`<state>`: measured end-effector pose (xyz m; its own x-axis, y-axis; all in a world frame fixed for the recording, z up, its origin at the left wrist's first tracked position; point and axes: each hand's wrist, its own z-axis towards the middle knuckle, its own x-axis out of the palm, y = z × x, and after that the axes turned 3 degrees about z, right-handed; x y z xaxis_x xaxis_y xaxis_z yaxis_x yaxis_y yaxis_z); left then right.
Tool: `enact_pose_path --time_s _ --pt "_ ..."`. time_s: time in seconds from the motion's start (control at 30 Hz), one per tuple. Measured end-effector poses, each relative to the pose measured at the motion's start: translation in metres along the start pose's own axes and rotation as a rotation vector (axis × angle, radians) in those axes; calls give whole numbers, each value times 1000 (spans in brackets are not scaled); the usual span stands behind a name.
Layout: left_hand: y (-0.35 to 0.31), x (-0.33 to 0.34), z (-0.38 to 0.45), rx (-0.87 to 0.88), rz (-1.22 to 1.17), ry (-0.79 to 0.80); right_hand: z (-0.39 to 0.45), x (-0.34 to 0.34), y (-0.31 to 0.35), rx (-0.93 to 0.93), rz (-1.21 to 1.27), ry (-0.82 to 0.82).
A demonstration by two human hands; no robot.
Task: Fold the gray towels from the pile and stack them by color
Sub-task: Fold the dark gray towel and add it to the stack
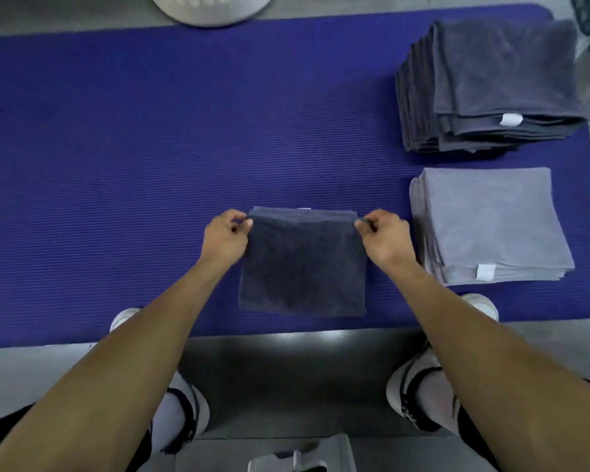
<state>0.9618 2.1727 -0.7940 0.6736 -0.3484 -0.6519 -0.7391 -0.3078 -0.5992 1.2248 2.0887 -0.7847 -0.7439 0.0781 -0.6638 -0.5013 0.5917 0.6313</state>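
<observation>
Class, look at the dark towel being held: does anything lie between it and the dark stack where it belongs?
Nothing visible does. Bare mat lies between the towel and the dark stack; the light stack sits off to the right.

A dark gray towel [302, 264] lies folded on a blue mat [150, 148]. The left hand [226, 235] pinches its far left corner, and the right hand [384, 236] pinches its far right corner. To the right, just beside the towel, sits a stack of light gray towels [487, 223]. Farther back sits a taller stack of dark gray towels [487, 83]. A white basket [212, 8] shows at the top edge, past the mat.
</observation>
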Motion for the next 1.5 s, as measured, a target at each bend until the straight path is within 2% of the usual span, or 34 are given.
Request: enact_pose_path --time_s 0.17,0.23,0.27,0.33,0.4,0.47,0.53,0.67,0.8,0.97,1.1,1.23,1.4,1.5 --pt "1 21 23 -132 -93 -85 34 15 -8 26 95 -58" --pt "1 24 20 -140 -158 -177 34 20 -8 29 151 -109" --pt "2 24 15 -77 -144 -238 31 23 -10 9 157 -145" --pt "10 33 3 205 52 -316 18 33 -14 -138 82 -176" --pt "22 54 -10 526 368 -247 1 53 -18 -377 -87 -101" --pt "39 77 -15 668 610 -107 -8 77 -30 -623 -300 14" --pt "54 88 -9 631 715 -38 -8 89 -49 -728 -495 116" --pt "61 84 1 547 752 -11 3 85 -74 -703 -654 169" --pt "56 76 -6 569 701 12 -7 81 -67 -674 -611 132" --pt "96 49 -47 868 596 10 -38 63 -86 -804 -473 96" --pt "119 41 -59 897 634 77 -57 57 -95 -781 -398 90" --pt "114 36 -50 924 693 107 -68 53 -98 -729 -384 107" --pt "88 24 -47 854 584 183 -67 49 -94 -716 -442 202" --pt "65 10 -46 691 420 285 -64 42 -90 -705 -465 231"
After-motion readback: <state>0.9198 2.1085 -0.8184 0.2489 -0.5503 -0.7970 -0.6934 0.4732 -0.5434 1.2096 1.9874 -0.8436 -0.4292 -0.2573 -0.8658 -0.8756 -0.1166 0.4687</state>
